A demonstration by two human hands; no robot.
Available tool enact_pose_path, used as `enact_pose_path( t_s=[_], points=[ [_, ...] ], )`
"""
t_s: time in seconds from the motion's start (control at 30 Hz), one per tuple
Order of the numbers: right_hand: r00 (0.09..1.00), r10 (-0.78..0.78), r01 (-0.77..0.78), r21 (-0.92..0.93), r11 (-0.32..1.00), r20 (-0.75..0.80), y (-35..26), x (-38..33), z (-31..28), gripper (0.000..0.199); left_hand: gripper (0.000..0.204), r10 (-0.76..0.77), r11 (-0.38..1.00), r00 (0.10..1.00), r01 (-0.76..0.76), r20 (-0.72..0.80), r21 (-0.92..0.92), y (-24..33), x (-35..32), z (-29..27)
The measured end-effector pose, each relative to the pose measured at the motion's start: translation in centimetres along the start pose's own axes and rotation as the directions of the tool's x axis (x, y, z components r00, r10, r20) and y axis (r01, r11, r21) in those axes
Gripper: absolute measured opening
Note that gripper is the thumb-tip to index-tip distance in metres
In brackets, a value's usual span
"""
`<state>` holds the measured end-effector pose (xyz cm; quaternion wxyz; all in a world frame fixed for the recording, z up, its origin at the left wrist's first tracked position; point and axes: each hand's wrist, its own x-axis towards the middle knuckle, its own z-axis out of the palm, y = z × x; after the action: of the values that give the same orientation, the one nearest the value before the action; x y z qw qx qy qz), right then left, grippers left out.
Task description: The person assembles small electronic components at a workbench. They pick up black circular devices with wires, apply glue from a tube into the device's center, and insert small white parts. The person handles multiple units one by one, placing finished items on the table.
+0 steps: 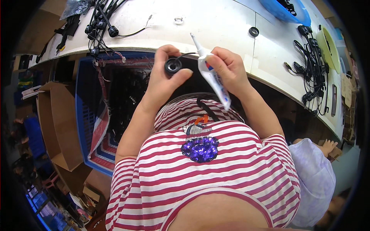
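Observation:
My left hand (158, 79) is closed around a round black housing (168, 70) with a hollow opening turned up toward me. A thin black cable (187, 54) arcs from the housing toward my right hand. In my right hand (231, 71), thumb and fingers grip a white squeeze tube (210, 75) with blue and red print. Its long narrow nozzle (195, 41) points up and away over the table edge, apart from the housing. Both hands are above my lap, just short of the white table (227, 29).
Black cables with round ends (101, 25) lie at the far left, near a small clear ring (178, 20). A black ring (253, 31) sits farther right. Coiled cables (314, 77), a blue basin (304, 15) and a yellow-green basin (334, 56) stand right. A blue crate (83, 115) is below left; a person (312, 177) is right.

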<state>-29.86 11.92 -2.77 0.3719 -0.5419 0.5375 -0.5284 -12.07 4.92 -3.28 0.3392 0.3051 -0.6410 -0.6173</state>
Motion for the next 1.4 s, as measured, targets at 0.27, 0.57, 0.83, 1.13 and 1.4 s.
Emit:
enact_pose_path(
  t_s=[0.27,0.57,0.83,1.13,1.4],
  points=[
    [0.975,0.212,-0.207,0.637,0.743,0.07,-0.5,-0.6,-1.6,0.028,0.028,0.123,0.983,0.992,-0.124,-0.012,-0.133,-0.2,-0.8,-0.7],
    [0.988,0.093,0.025,0.73,0.683,-0.121,-2.0,-0.4,-1.7,0.02,0.037,0.151,0.988,0.965,-0.149,0.214,-0.026,0.0,-1.6,-2.4],
    [0.997,0.015,0.042,0.652,0.757,-0.081,-1.7,0.0,-1.7,0.021,0.038,0.192,0.957,0.981,-0.183,0.02,-0.227,0.8,-2.6,-2.7],
    [0.997,0.01,0.015,0.311,0.95,-0.079,-1.4,-1.3,-0.7,0.023,0.025,0.151,0.982,0.988,-0.148,0.017,-0.118,2.0,-2.1,-2.6],
    [0.994,-0.019,0.04,0.193,0.98,-0.108,-1.8,-0.8,0.7,0.029,0.017,0.059,0.99,0.996,-0.049,0.069,-0.134,1.5,-2.5,-1.6]
  ],
)
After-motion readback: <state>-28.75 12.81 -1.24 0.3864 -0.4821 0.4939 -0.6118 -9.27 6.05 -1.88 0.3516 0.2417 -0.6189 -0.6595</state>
